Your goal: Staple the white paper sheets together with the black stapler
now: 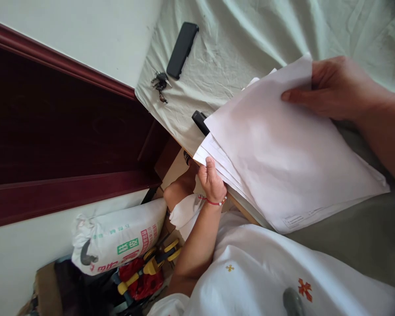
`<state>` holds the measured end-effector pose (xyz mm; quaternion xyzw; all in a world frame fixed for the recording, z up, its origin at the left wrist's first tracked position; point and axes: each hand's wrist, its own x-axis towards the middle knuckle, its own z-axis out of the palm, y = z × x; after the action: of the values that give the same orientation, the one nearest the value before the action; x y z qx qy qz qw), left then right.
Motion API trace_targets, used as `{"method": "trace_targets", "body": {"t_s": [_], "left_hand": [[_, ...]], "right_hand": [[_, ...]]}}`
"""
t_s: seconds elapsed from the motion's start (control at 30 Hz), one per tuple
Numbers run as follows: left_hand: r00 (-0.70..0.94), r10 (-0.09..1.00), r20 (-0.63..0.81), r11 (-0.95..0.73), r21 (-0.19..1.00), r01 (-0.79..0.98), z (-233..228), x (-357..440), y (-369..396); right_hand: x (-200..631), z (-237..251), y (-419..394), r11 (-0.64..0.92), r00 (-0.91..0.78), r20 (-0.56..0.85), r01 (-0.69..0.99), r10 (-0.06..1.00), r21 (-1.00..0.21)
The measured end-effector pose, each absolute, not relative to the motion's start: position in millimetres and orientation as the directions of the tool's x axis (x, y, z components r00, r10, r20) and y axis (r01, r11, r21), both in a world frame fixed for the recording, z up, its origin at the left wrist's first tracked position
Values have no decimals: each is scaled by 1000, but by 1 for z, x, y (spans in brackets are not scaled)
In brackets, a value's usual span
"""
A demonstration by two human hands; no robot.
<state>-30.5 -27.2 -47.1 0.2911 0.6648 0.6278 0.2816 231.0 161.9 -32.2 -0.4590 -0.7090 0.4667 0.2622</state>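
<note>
Left fingers [210, 166]: curled around the lower corner of the paper stack, thumb on top of the sheets, the other fingers hidden underneath.
Left hand [212, 182]: at the desk's edge, a red string bracelet [213, 202] around the wrist, forearm running down toward the white clothing.
Right fingers [303, 95]: pressed together and laid flat on the top sheet near its upper corner (the thumb cannot be seen, so whether it grips from below is unclear).
Right hand [335, 87]: resting on the far corner of the stack, forearm leaving the frame at the right.
Paper stack [283, 153]: white sheets, loosely fanned so several edges show at the left-hand corner; it lies across the desk's edge, held at two opposite corners, the top sheet blank, faint print on a lower corner.
Black object [200, 122]: partly hidden under the stack's edge, only one end showing.
Desk [250, 44]: covered by a pale green, wrinkled cloth.
Black case [182, 50]: long and flat, lying on the cloth well apart from the papers.
Keys [159, 83]: a small bunch just beside the case, near the desk's corner.
Sack [118, 241]: white printed bag on the floor below (green and red lettering), against the wall.
Toys [148, 272]: red and yellow plastic pieces beside the sack.
Door [52, 131]: dark red wood, at the left.
</note>
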Motion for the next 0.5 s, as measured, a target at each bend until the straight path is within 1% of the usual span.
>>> {"method": "trace_targets", "body": {"t_s": [0.17, 0.3, 0.4, 0.5], "left_hand": [[-636, 772, 16, 24, 998, 55, -45, -30, -28], [-568, 821, 63, 1, 994, 112, -44, -32, -30], [-584, 810, 52, -3, 996, 84, -47, -34, -31], [-641, 767, 19, 2, 999, 32, -49, -35, -31]], "right_hand": [[230, -33, 163, 155, -427, -36, 405, 903, -901], [230, -34, 165, 159, -416, -60, 472, 907, -867], [230, -34, 166, 178, -422, -56, 495, 905, -851], [231, -34, 167, 175, -402, -48, 498, 914, -849]]}}
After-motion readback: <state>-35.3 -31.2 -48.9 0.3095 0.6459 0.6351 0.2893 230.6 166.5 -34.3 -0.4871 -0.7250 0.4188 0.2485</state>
